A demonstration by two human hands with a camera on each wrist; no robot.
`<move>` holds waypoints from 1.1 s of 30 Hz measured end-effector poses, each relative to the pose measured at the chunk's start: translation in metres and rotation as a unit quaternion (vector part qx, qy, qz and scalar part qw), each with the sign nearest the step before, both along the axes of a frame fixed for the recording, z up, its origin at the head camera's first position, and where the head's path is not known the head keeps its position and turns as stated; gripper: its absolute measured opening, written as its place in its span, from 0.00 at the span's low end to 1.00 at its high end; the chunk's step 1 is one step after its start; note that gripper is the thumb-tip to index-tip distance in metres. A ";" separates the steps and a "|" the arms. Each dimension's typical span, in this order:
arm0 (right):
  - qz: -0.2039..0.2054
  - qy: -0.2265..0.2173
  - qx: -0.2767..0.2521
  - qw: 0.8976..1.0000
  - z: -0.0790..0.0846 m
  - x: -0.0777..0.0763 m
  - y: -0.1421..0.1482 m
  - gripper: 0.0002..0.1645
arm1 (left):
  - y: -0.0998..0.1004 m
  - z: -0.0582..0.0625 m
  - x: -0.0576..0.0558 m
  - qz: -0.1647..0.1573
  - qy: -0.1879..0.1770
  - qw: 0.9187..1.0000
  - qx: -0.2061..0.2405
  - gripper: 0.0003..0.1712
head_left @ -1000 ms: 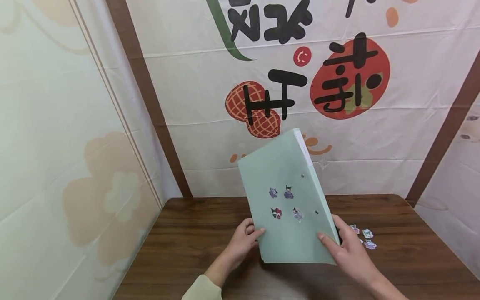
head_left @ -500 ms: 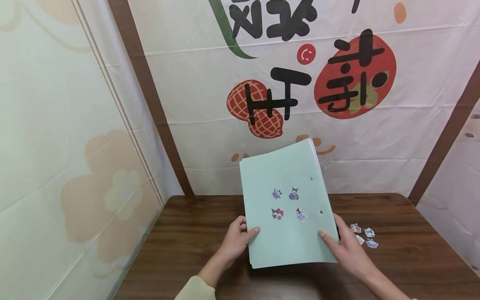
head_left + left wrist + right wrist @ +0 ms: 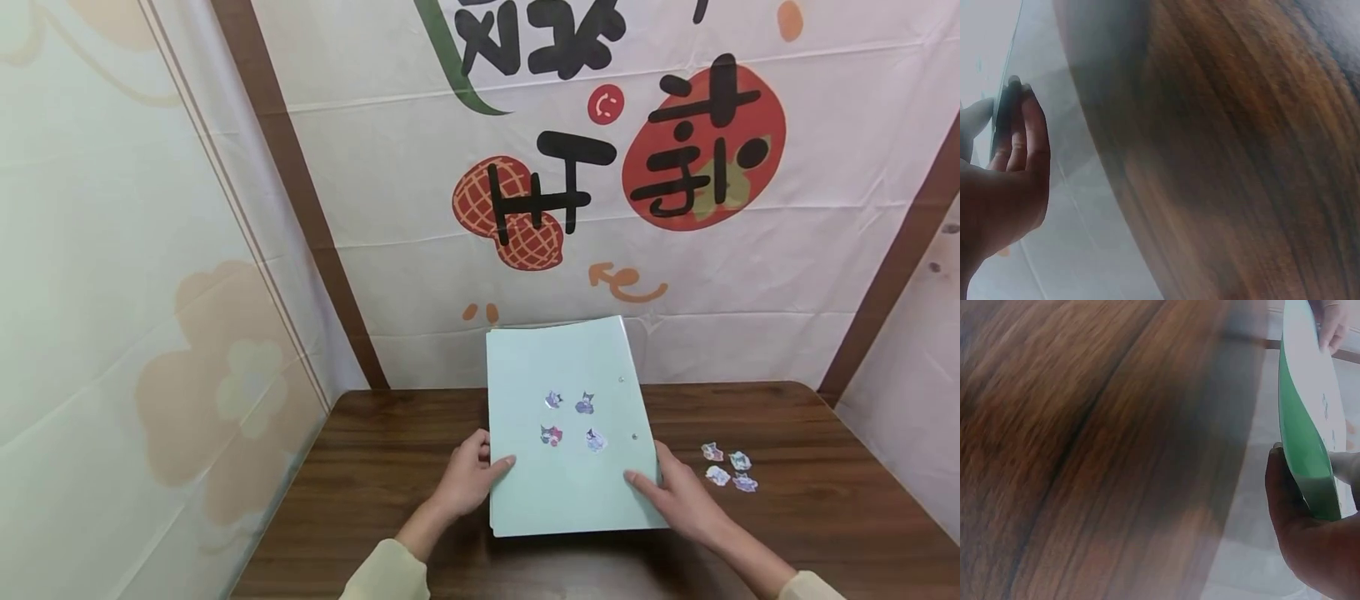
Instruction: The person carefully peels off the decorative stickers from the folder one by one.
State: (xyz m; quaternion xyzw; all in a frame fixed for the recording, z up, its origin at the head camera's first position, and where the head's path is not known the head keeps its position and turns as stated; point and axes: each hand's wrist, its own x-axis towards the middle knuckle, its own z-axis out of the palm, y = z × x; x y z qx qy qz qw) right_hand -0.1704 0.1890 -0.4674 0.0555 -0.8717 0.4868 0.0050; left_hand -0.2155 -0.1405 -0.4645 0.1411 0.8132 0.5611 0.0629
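Observation:
A pale green file folder (image 3: 566,358) is raised over the table, tilted with its front cover towards me. Several small cartoon stickers (image 3: 551,436) sit on its cover, and two small rivets run down the right side. My left hand (image 3: 467,477) grips the left edge, thumb on the cover and fingers behind, as the left wrist view also shows with the folder's edge (image 3: 1010,50) between them. At the lower right side my right hand (image 3: 681,493) pinches the folder, thumb in front. The right wrist view shows the green cover (image 3: 1304,434) bowed apart from the opposite one.
On the brown wooden table (image 3: 375,467), right of the folder, lies a small group of loose stickers (image 3: 717,475). A white printed cloth (image 3: 405,283) hangs behind the table, with another flowered cloth (image 3: 97,333) along the left.
The folder has come down and turned its cover more squarely towards me, so its white-labelled spine no longer shows. Both hands keep their hold, and the loose stickers are now fully visible.

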 end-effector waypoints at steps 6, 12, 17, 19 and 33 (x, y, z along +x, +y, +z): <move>0.020 0.010 0.020 1.000 -0.015 -0.011 0.001 0.35 | -0.002 -0.013 -0.006 0.004 0.015 0.995 -0.098 0.14; 0.042 0.018 0.047 0.998 -0.028 -0.020 0.002 0.37 | -0.006 -0.020 -0.012 -0.021 0.015 0.986 -0.165 0.13; 0.051 0.004 0.059 0.997 -0.034 -0.028 0.002 0.38 | -0.007 -0.025 -0.021 -0.029 0.015 0.976 -0.215 0.14; 0.052 -0.004 0.061 0.997 -0.036 -0.030 0.002 0.38 | -0.007 -0.026 -0.025 -0.029 0.008 0.972 -0.233 0.15; 0.073 -0.035 0.116 0.990 -0.037 -0.032 0.002 0.35 | -0.003 -0.025 -0.028 -0.043 -0.005 0.940 -0.339 0.23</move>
